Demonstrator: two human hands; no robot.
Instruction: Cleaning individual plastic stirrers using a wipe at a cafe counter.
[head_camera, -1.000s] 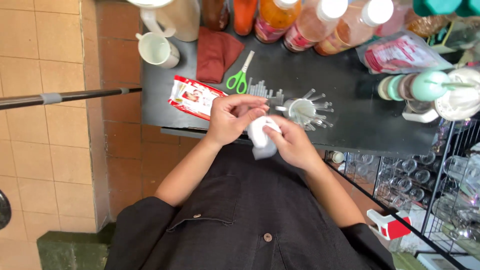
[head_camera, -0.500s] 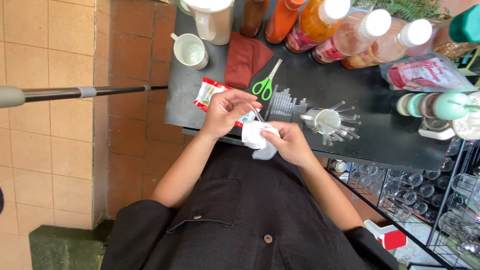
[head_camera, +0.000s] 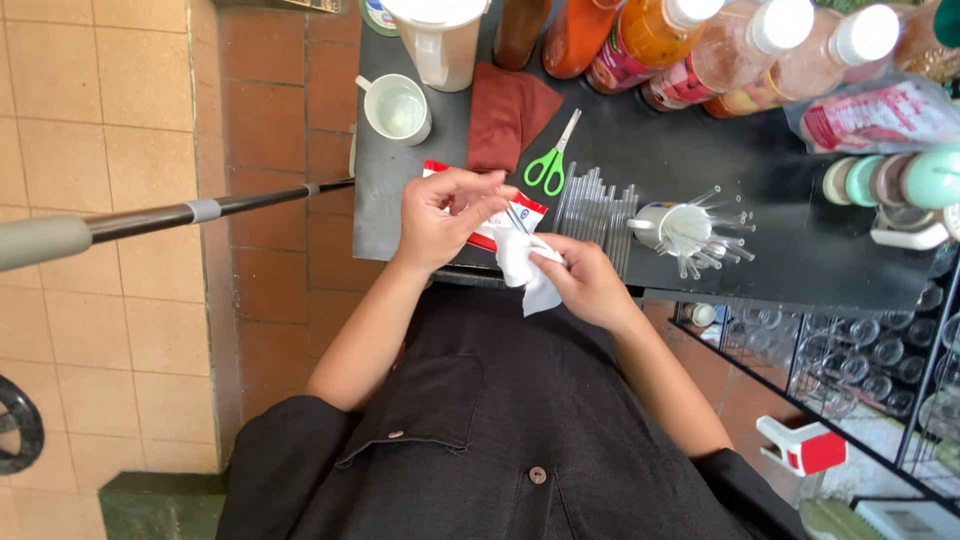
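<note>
Fingers of the left hand (head_camera: 445, 215) pinching a thin clear straw (head_camera: 515, 217), right hand (head_camera: 585, 280) gripping a white tissue (head_camera: 522, 262) around it, just over the black table (head_camera: 700, 160) edge, green scissors (head_camera: 550, 165) nearby

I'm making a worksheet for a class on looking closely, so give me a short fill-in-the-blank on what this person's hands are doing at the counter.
1. The right hand holds a crumpled white ____.
2. The scissors on the black counter have ____ handles.
3. The left hand pinches a thin clear ____.
4. The folded cloth beside the scissors is dark ____.

Missing words: tissue; green; tube; red.
</note>
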